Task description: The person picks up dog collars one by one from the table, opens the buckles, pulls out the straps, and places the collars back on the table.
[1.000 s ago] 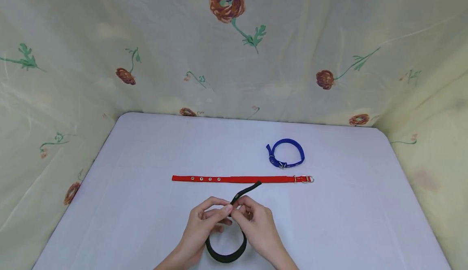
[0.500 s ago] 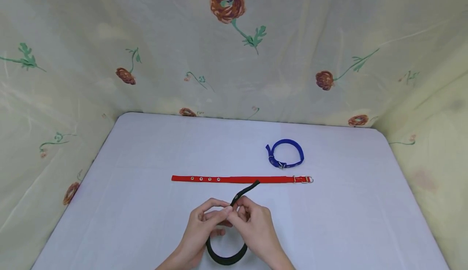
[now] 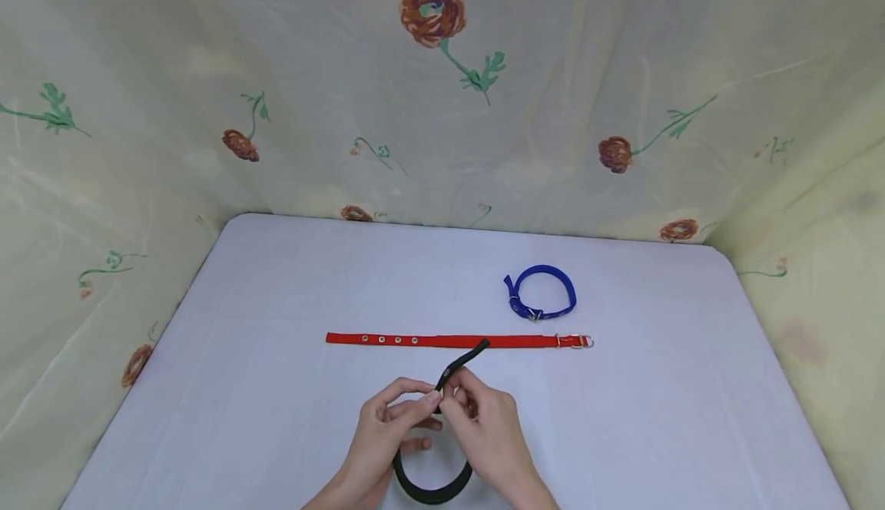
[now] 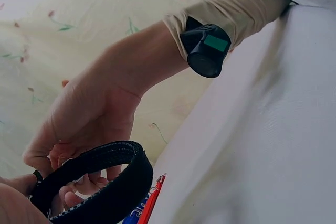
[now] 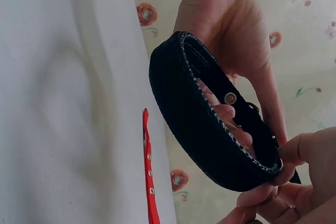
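The black collar (image 5: 189,124) looks like matt woven cloth, rough along its pale-flecked edge (image 5: 219,119), with a shiny metal eyelet (image 5: 230,98). The red collar (image 3: 459,340) and blue collar (image 3: 546,269) look like flat fabric with bright metal fittings (image 3: 578,341). Matt white cloth (image 3: 242,303) covers the counter (image 3: 657,418). The creased curtain (image 3: 311,49) has a faint sheen; cloth or plastic, unclear.

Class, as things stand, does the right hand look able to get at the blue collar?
Probably not until it lets go: the right hand is pinching the black collar. Otherwise the way looks free; the red collar, flat before the blue collar, should not block it.
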### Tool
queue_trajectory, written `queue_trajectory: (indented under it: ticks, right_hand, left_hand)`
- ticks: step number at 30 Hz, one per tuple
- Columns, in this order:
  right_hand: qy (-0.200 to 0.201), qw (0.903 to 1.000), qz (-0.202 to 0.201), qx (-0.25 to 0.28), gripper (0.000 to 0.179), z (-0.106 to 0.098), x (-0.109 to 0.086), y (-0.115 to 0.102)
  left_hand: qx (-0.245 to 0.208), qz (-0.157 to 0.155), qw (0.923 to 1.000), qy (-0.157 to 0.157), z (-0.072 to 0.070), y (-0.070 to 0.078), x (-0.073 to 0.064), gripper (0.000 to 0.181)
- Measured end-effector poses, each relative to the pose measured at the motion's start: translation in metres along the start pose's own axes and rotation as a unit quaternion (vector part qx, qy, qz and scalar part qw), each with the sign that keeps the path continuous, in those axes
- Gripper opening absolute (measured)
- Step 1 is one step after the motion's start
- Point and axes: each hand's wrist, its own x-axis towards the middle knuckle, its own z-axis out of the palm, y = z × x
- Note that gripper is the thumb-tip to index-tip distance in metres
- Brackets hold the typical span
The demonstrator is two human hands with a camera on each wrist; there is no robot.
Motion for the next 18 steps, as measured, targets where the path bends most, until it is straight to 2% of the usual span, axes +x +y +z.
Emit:
queue_trajectory:
  ticks: [10, 13, 18]
  right_hand:
    - [-0.001, 0.9997, 0.015, -0.019, 0.019, -0.0042, -0.003, 0.0021]
    - [0.007, 0.9995, -0.004, -0.029, 0.021, -0.0034, -0.0058, 0.0036]
    - [0.018, 0.9969, -0.057, -0.051, 0.021, -0.0017, -0.0097, 0.0067]
  left_hand:
    - [-0.001, 0.001, 1.0, 0.003, -0.0031, -0.0005, -0.0016, 0.041]
    - [-0.005, -0.002, 1.0, 0.007, -0.0041, -0.0003, -0.0017, 0.042]
    - [-0.013, -0.006, 0.9998, 0.015, -0.005, 0.0017, -0.0024, 0.042]
